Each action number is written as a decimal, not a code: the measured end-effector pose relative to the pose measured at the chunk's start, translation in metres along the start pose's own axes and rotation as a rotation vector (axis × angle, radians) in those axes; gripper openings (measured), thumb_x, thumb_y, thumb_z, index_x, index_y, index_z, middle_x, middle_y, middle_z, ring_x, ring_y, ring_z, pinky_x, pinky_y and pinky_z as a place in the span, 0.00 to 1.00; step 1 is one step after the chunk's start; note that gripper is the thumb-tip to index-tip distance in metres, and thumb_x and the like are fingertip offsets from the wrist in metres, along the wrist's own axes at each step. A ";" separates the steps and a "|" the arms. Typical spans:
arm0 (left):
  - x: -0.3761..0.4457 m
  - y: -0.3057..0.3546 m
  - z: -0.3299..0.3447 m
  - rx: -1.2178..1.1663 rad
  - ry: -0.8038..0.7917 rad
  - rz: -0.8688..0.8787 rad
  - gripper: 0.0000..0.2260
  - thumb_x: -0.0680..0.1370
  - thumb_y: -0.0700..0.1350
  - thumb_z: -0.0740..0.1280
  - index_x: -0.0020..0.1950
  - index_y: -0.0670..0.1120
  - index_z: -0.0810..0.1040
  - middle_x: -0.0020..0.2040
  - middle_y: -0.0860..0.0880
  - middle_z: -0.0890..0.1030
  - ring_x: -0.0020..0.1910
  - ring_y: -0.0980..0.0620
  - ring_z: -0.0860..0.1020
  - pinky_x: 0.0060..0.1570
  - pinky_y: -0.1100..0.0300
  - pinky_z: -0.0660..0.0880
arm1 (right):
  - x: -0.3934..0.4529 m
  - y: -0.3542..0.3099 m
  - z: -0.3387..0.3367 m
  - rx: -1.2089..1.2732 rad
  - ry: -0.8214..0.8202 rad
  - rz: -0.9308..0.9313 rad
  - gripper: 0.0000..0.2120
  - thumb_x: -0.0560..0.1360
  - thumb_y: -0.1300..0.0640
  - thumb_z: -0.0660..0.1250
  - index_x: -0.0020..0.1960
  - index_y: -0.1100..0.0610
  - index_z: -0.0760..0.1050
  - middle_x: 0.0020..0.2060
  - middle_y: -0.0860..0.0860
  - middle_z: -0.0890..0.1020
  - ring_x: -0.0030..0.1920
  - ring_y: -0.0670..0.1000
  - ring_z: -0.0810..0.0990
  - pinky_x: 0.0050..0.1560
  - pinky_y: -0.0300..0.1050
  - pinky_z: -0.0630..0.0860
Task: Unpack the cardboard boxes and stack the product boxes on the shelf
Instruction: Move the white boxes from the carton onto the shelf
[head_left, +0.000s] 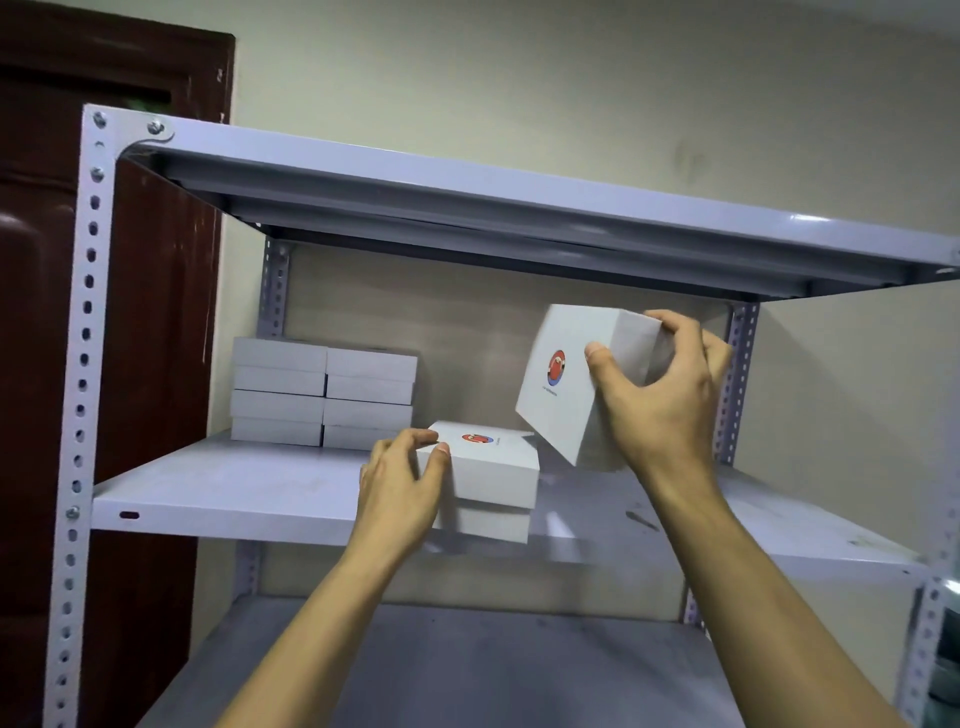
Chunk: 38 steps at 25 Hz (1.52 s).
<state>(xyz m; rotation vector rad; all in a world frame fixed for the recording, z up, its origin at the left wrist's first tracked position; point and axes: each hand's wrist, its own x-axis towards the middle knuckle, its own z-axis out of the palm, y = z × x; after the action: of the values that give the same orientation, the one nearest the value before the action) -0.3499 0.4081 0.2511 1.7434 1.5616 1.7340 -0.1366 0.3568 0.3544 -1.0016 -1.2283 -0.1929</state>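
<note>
— So, which step is this?
— Stacking. The left hand (400, 488) grips a pair of white product boxes (485, 483) at the front edge of the middle shelf (218, 493); the right hand (654, 395) clasps a tilted white box (561, 384) in the air above it.
— Next?
— Probably levelling that one and setting both beside the back stack (322, 392).
— Count?
— Eight stacked, two columns of four; seemingly three in hand.

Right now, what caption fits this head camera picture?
Two hands lift white product boxes toward the stacked boxes on a grey metal shelf: left hand level, right hand tilted.
</note>
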 end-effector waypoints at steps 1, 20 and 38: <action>-0.001 0.001 0.000 0.081 0.015 0.033 0.15 0.82 0.55 0.61 0.68 0.55 0.76 0.63 0.52 0.74 0.67 0.45 0.69 0.65 0.51 0.65 | 0.002 -0.006 0.003 0.023 -0.001 0.011 0.24 0.71 0.44 0.76 0.62 0.46 0.70 0.60 0.46 0.66 0.48 0.31 0.72 0.43 0.19 0.65; 0.005 0.021 -0.008 -0.267 -0.130 0.095 0.26 0.75 0.69 0.61 0.71 0.62 0.71 0.65 0.60 0.79 0.67 0.56 0.74 0.67 0.50 0.72 | -0.045 0.013 0.049 0.155 -0.132 0.174 0.11 0.83 0.47 0.61 0.62 0.47 0.65 0.60 0.49 0.73 0.51 0.47 0.76 0.50 0.48 0.78; -0.002 -0.011 -0.029 -0.280 0.180 0.004 0.03 0.76 0.45 0.75 0.48 0.49 0.88 0.40 0.57 0.86 0.42 0.62 0.84 0.50 0.61 0.80 | -0.092 0.054 0.044 0.167 -0.189 0.227 0.05 0.75 0.47 0.74 0.47 0.48 0.83 0.38 0.40 0.85 0.44 0.37 0.83 0.47 0.38 0.78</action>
<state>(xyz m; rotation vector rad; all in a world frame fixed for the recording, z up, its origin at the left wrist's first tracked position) -0.3788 0.3967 0.2490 1.4926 1.3007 2.0466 -0.1684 0.3859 0.2477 -1.0207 -1.2676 0.1827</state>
